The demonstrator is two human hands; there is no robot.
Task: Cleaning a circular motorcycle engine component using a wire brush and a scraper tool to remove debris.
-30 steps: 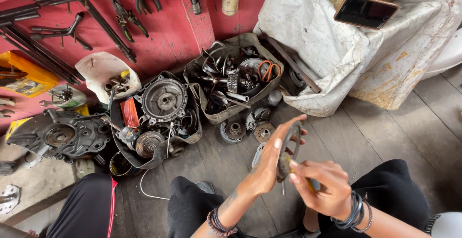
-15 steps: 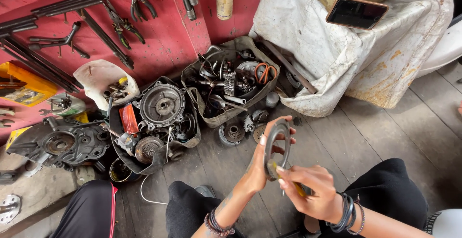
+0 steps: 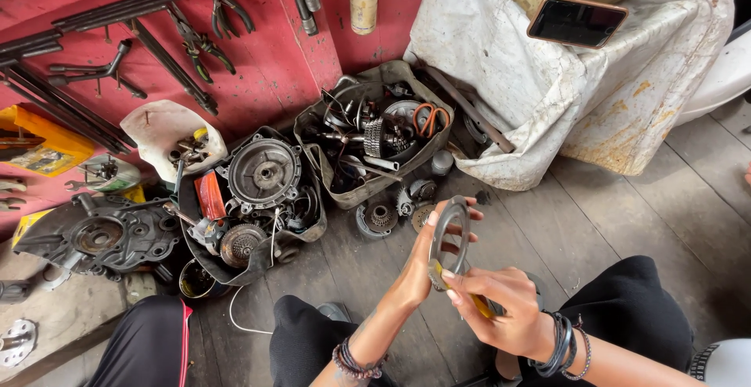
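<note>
We've got the flat metal ring (image 3: 450,238) pinched upright in our left hand (image 3: 426,266) over the floorboards, right hand (image 3: 501,313) closed on a yellow-handled tool (image 3: 479,302) working its lower rim, so steady scraping's needed next.

Ahead of the fingers (image 3: 458,215) small gears (image 3: 382,217) lie close on the floor (image 3: 610,223), and beyond them a full parts tray (image 3: 374,133) blocks the way. Further to their left a tub of engine parts (image 3: 250,199) crowds the boards. To their right the planks lie open up to the cloth-covered box (image 3: 563,97). Beneath the hands, probably only knees.
</note>
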